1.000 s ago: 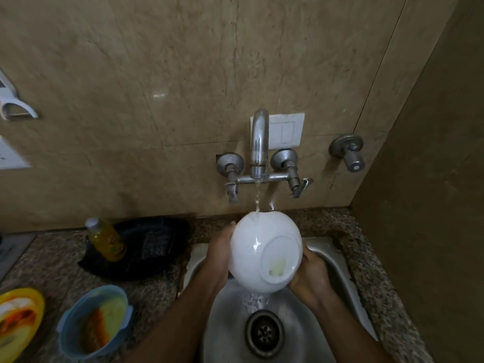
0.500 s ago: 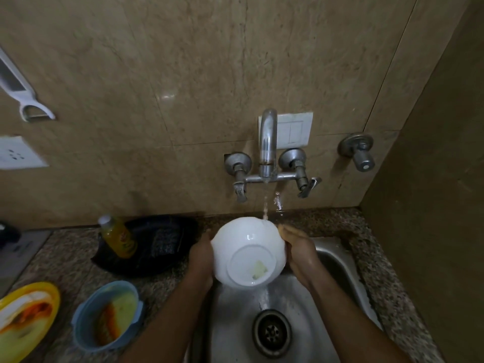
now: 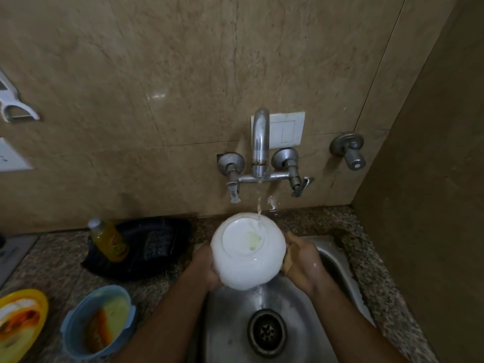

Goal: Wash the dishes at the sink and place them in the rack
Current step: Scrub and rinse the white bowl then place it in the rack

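Head view: white bowl (image 3: 247, 251) held upside down over the sink (image 3: 337, 260), base facing up at the camera, tilted a bit toward the near side. Tap (image 3: 260, 142) running; stream lands on the base ring, runs off the near rim and falls toward the drain (image 3: 266, 329).

Left hand (image 3: 207, 268) wraps the left wall of the bowl, mostly hidden behind it. Right hand (image 3: 301, 260) cups the right wall, fingers curled round the rim. Both closed on the bowl, neither free.

Pale yellowish patch sits on the base under the stream. Can't tell if it's residue or a sticker.

Risks, my read:
- Wet glazed surface plus side-only grip: bowl could slip and hit the steel basin or the tap handles.
- Stream hitting a convex base deflects; droplets already visible by the wall. Likely splash onto the table and the switch plate (image 3: 286, 133) behind the spout. Not ideal.
- Rack not in frame, so the transfer means carrying a dripping bowl out of view.

Left on the table: blue bowl (image 3: 98, 319) and yellow plate (image 3: 21, 323), both with food residue, still to wash. Yellow bottle (image 3: 108, 241) sits far left.
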The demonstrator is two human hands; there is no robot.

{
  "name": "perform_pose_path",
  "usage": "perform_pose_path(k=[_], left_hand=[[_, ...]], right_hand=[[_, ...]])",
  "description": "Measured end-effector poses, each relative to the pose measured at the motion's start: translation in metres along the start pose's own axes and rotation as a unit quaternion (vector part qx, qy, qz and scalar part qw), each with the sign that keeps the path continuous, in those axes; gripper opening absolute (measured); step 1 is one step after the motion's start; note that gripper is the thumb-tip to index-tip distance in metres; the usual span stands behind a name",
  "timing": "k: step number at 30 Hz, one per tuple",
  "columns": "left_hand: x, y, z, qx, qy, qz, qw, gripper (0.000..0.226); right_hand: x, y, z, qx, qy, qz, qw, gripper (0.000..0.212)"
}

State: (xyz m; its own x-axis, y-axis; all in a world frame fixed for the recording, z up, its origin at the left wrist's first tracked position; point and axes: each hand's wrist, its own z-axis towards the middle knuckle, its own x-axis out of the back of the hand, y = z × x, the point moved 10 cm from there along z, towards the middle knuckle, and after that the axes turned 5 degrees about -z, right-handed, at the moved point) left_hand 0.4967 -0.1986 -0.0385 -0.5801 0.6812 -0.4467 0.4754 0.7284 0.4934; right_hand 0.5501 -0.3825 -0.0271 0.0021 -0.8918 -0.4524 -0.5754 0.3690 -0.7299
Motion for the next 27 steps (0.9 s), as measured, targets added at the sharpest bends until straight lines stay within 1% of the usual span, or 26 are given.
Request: perform_pose_path(k=[4,7,9,13,17,19,21,24,27], left_hand=[[-0.024,0.008,-0.002,-0.013,-0.038,-0.007,0.999,0.04],[-0.044,0.013,-0.009,-0.028,-0.065,-0.028,0.997,0.032],[-0.052,0.011,-0.009,-0.026,-0.073,-0.025,0.997,0.029],[-0.062,0.008,-0.011,-0.023,-0.108,-0.013,0.994,0.03],[-0.063,0.006,-0.019,-0.024,-0.146,0.011,0.989,0.028],[-0.055,0.009,-0.02,-0.034,-0.138,0.026,0.99,0.027],[-0.043,0.017,-0.019,-0.045,-0.113,0.023,0.992,0.029],[-0.025,0.028,-0.016,-0.051,-0.062,-0.038,0.996,0.032],[-0.018,0.036,-0.021,-0.043,-0.034,-0.092,0.994,0.029]], right_hand=[[0.018,-0.004,0.005,-0.005,0.021,0.027,0.999,0.033],[0.038,-0.002,0.007,-0.017,0.04,0.081,0.996,0.033],[0.048,0.003,0.009,-0.025,0.042,0.098,0.994,0.034],[0.057,0.008,0.011,-0.026,0.049,0.091,0.994,0.037],[0.052,0.014,0.012,-0.045,0.035,0.087,0.995,0.039],[0.044,0.015,0.013,-0.051,0.028,0.087,0.994,0.041],[0.032,0.016,0.014,-0.055,0.01,0.099,0.994,0.04],[0.015,0.014,0.018,-0.05,-0.012,0.107,0.993,0.036],[-0.004,0.008,0.018,-0.038,-0.045,0.094,0.994,0.042]])
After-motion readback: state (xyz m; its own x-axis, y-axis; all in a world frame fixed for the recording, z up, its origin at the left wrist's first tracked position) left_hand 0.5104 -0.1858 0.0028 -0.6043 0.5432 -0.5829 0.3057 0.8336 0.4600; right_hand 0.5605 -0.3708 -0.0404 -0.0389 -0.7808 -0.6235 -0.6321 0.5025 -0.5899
